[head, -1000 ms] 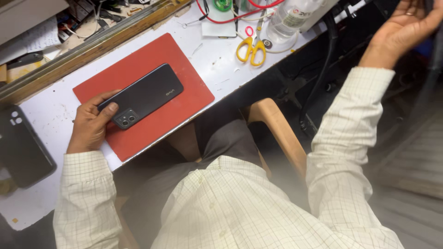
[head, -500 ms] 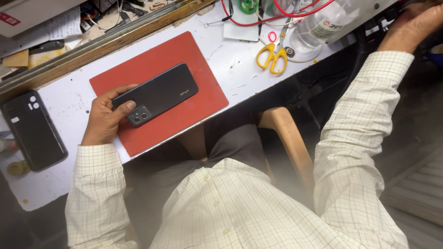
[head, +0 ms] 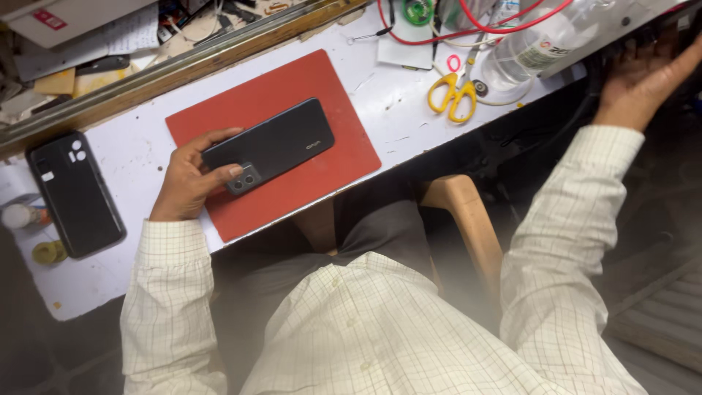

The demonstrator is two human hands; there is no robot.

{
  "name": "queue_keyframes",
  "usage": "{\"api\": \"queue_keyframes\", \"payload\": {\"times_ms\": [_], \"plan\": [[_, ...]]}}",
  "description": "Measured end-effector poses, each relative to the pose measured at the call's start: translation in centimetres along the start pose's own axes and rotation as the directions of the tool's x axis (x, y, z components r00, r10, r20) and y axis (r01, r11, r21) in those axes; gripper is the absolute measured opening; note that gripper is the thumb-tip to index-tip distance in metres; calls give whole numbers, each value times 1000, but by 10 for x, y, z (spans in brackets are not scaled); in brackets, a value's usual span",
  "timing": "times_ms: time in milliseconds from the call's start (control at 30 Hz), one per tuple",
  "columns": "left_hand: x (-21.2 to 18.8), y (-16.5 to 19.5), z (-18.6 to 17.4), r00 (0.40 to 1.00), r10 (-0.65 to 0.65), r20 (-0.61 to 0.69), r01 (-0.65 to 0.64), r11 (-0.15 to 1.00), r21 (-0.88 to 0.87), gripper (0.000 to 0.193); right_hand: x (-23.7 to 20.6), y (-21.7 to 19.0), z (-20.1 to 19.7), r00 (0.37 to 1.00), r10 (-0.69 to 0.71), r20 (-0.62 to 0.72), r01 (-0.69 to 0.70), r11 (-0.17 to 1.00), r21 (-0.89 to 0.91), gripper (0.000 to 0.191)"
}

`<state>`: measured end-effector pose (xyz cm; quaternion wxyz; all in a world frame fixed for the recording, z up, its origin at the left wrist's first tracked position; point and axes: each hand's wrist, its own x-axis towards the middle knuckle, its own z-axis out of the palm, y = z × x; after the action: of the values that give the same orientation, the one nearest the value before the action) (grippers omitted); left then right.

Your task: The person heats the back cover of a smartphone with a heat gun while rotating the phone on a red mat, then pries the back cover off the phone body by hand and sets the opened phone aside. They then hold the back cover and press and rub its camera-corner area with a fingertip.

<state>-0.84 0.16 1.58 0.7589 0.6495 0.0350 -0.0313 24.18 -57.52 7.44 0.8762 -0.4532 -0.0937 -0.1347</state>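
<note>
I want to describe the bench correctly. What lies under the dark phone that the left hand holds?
Under the dark phone lies a red mat on the white bench. The left hand grips the phone's camera end. The mat area beneath the phone is covered and cannot be seen.

I'm wearing a cream long-sleeved shirt (head: 380, 329) with a thin brownish grid check all over it, small buttons running down the front, and both cuffs are sitting buttoned at my wrists. Below that I'm wearing dark grey trousers (head: 380, 227). My left hand (head: 191, 179) and right hand (head: 643, 80) are going bare.
</note>
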Motion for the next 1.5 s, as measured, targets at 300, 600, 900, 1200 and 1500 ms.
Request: {"api": "queue_keyframes", "payload": {"times_ms": [300, 600, 900, 1200, 1500], "plan": [[-1, -2, 3, 998, 65, 2, -65, 997, 44, 57, -96, 9, 25, 891, -443, -102, 249, 664, -705, 24], [0, -17, -6, 981, 183, -69, -190, 976, -107, 45, -156, 116, 177, 665, 188, 723, 658, 312, -686, 32], [7, -31, -5, 974, 210, -81, -215, 975, -53, 32, -177, 118, 160, 632, 256, 732, 733, 108, -671, 42], [13, -31, 4, 973, 195, -124, -204, 977, -63, 28, -199, 69, 140, 557, 321, 766, 732, 244, -636, 41], [12, -29, 5, 975, 202, -97, -206, 978, -32, 32, -200, 87, 121, 601, 64, 796, 750, 298, -590, 22]]}}
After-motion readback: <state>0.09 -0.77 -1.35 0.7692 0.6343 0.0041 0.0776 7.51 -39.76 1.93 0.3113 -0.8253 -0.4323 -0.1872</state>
